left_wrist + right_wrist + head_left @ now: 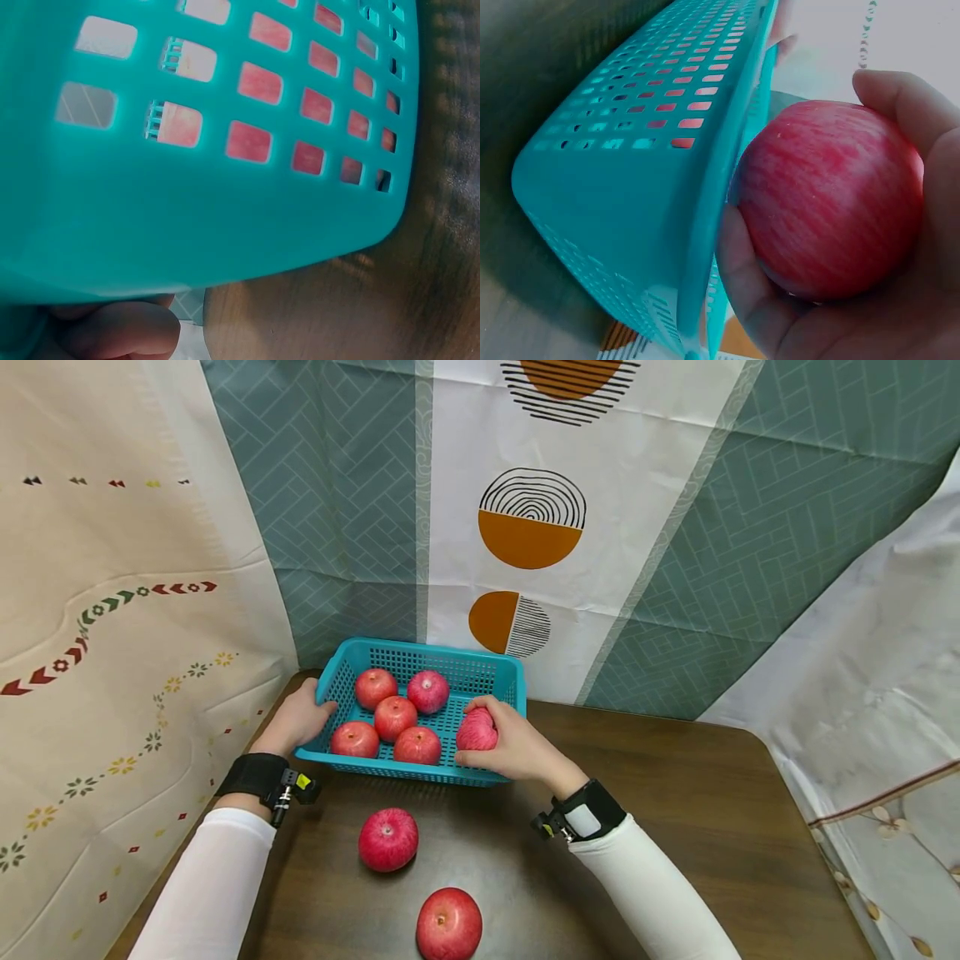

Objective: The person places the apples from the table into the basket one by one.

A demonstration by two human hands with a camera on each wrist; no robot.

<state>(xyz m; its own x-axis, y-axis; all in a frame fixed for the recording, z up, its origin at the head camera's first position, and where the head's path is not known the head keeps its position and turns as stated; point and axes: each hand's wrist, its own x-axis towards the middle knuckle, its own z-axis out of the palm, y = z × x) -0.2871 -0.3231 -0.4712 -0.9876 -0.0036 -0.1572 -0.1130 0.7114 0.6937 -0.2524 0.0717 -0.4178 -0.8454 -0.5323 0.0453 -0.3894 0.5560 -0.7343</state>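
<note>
A turquoise plastic basket (457, 774) with perforated walls stands at the back of the table, several red apples (395, 718) lying in its left and middle part. My left hand (298, 717) grips the basket's left rim, thumb over the edge; the left wrist view shows curled fingers (124, 328) by the basket wall (202, 217). Over the basket's right end, my right hand (513, 739) holds a streaked red apple (476, 731) between thumb and fingers. Up close in the right wrist view, this apple (832, 199) sits beside the basket rim (724, 165).
On the dark wooden table (645, 827), one apple (387, 840) lies in front of the basket and another apple (448, 924) nearer the front. A patterned curtain (360, 527) hangs right behind the basket, and a cream cloth (135, 693) borders the left side.
</note>
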